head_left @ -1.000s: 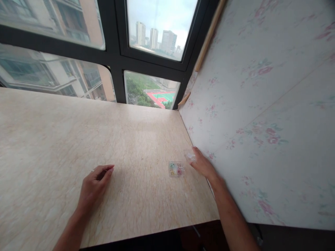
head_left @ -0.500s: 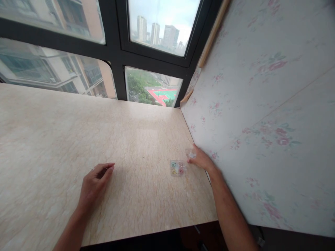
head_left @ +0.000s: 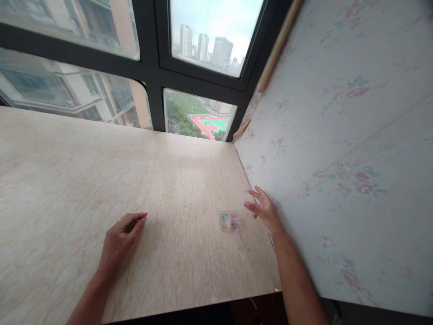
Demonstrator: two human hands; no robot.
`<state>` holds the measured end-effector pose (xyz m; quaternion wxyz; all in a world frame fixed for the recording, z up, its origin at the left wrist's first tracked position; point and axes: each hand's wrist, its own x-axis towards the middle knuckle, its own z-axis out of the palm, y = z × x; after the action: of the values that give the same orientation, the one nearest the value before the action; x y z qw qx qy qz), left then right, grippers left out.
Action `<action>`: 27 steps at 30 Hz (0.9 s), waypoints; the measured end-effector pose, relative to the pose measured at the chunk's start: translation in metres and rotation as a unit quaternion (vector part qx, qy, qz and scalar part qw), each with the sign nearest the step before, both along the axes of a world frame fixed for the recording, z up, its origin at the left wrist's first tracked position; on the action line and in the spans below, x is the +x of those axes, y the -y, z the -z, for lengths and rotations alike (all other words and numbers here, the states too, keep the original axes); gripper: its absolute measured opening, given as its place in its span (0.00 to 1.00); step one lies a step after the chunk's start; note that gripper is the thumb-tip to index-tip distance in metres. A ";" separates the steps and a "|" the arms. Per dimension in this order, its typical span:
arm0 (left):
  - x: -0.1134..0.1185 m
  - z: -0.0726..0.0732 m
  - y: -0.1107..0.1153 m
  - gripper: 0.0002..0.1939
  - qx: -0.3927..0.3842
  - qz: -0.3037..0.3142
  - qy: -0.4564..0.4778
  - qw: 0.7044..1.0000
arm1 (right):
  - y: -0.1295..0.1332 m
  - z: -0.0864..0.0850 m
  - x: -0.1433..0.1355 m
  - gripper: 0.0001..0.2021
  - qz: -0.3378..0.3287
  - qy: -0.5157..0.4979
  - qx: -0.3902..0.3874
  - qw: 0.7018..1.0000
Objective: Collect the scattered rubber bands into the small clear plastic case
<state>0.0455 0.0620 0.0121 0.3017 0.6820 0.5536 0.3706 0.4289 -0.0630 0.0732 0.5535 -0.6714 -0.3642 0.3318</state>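
Observation:
A small clear box (head_left: 230,221) rests on the marble-patterned surface, with green, pink and yellow rings in its compartments. To its right, my right hand (head_left: 265,211) is raised beside the wall, fingers apart. A faint see-through patch shows by its fingertips; whether that is a clear piece I cannot tell. Well to the left of the box, my left hand (head_left: 122,234) lies on the surface, thumb and index finger pressed together at the tips. Anything between them is too small to make out. A thin ring is on one of its fingers.
The pale stone surface (head_left: 182,180) runs back to a dark-framed window (head_left: 154,97). A flowered wall (head_left: 321,135) rises close along the right side, near my right forearm. The surface's front edge crosses the bottom of the view, with dark space below it.
My right hand has drawn slightly right, and its fingers have spread. The clear piece seen at its fingertips before is no longer distinct. My left hand has kept its pinch and place.

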 end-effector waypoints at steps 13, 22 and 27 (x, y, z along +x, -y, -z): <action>-0.001 0.005 0.002 0.14 -0.028 -0.025 0.058 0.998 | 0.013 -0.024 -0.047 0.31 -0.152 -0.595 0.107 0.782; 0.045 -0.061 0.027 0.14 0.069 0.024 0.123 0.990 | 0.024 -0.022 -0.072 0.32 -0.264 -0.542 0.039 0.797; 0.094 -0.108 0.060 0.29 0.092 0.308 0.085 0.943 | 0.030 -0.025 -0.084 0.38 -0.303 -0.497 -0.002 0.813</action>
<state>0.1391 0.0020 0.1198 0.3825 0.8103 0.2522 0.3654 0.3445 -0.0925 0.0981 0.5292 -0.2723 -0.2239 0.7718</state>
